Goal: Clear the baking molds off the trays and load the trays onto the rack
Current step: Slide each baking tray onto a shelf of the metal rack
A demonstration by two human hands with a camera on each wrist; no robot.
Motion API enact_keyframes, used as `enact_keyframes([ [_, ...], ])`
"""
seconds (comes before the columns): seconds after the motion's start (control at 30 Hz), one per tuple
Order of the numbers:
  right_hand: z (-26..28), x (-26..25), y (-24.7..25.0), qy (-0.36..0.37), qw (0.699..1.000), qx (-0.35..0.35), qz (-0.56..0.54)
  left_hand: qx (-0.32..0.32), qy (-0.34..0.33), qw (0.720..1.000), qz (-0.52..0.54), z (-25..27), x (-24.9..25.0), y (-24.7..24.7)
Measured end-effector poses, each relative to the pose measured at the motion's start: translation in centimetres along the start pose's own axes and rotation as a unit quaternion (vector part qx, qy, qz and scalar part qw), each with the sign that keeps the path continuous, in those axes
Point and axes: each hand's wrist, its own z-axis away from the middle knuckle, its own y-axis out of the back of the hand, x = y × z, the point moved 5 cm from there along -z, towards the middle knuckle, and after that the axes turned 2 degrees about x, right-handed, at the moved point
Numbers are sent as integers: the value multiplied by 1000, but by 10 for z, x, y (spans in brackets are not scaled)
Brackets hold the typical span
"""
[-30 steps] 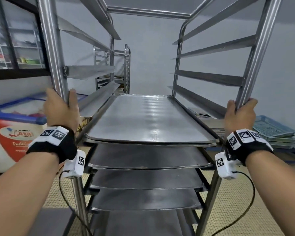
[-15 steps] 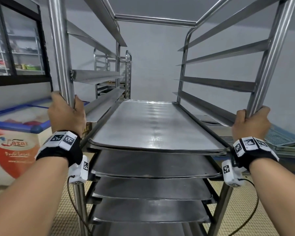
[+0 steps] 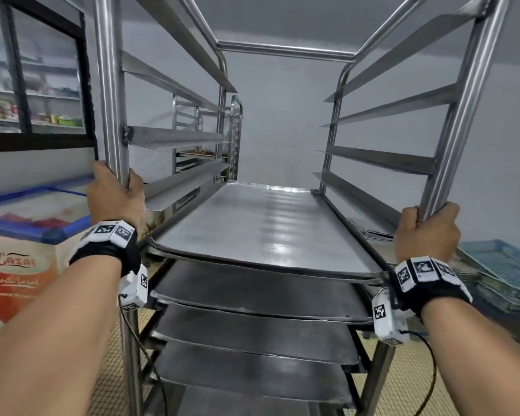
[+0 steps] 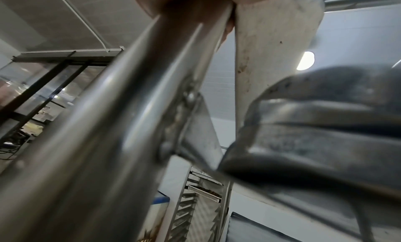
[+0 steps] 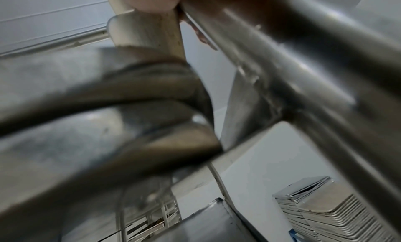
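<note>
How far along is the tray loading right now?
Done, it seems: four or more bare trays, the top tray uppermost, sit in the rack, no molds on them. In hand: the left hand and right hand each grip a front post of the rack, carrying no tray. Left: the upper rails are empty, and more trays are stacked at the right.

A tall steel rack (image 3: 451, 121) stands upright, with flat metal trays (image 3: 261, 229) stacked on its lower rails.
</note>
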Motion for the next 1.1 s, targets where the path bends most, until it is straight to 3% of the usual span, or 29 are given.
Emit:
enact_keyframes([
  [0.4,-27,26,-124,-18,999,27,26,-23,10,999,25,-67,-40,-139],
  [0.6,-46,40,-188,-25,998,41,38,-43,-18,999,22,-98,-53,-211],
  [1.1,-108,100,-323,-31,998,38,38,-41,-38,998,43,-128,-58,-354],
])
